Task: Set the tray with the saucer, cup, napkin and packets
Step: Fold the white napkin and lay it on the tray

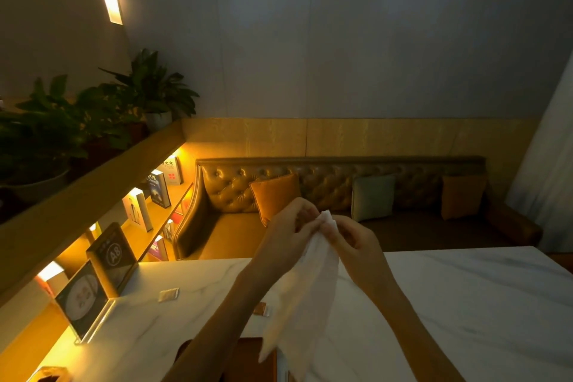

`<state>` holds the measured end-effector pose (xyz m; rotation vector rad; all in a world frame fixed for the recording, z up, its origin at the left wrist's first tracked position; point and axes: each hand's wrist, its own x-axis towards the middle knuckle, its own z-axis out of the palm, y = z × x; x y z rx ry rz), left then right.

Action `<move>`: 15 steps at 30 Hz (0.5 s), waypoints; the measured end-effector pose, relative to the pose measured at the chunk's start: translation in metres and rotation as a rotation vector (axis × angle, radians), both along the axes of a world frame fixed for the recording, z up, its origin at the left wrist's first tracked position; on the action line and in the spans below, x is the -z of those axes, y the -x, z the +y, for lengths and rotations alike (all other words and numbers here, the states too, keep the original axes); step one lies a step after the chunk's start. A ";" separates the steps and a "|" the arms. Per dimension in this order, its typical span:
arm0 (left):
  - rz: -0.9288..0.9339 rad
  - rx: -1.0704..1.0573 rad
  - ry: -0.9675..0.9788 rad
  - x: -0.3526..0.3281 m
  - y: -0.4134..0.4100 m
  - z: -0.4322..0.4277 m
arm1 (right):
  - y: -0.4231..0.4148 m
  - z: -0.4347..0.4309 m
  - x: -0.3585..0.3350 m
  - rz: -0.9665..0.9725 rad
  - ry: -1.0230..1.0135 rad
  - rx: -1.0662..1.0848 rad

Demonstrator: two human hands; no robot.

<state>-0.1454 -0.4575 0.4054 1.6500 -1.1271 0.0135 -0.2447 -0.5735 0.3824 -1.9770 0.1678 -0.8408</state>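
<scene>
A white paper napkin (pixel 305 295) hangs loose above the table, pinched at its top edge by both hands. My left hand (pixel 290 226) and my right hand (pixel 352 237) meet at that top edge, held up in front of the sofa. A pale packet (pixel 168 295) lies on the white marble table (pixel 465 304) to the left. A brown packet (pixel 261 309) lies near the napkin, partly hidden by it. The corner of a brown tray (pixel 252 360) shows at the bottom, mostly covered by my left forearm and the napkin. No cup or saucer is in view.
Two standing sign holders (pixel 93 295) occupy the table's left edge beside a lit bookshelf (pixel 161 195). A tufted leather sofa (pixel 341 195) with cushions runs behind the table. Potted plants (pixel 93 121) sit on the ledge above the shelf.
</scene>
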 end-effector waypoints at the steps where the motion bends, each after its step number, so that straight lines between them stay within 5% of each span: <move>1: 0.019 -0.002 -0.016 -0.001 0.000 0.003 | 0.000 -0.001 0.002 -0.017 0.008 0.022; 8: 0.321 0.289 -0.157 -0.003 -0.010 0.039 | -0.002 -0.008 -0.002 -0.069 -0.097 0.005; 15: -0.135 -0.051 -0.351 -0.005 -0.012 0.035 | 0.009 -0.020 -0.013 -0.078 0.005 -0.149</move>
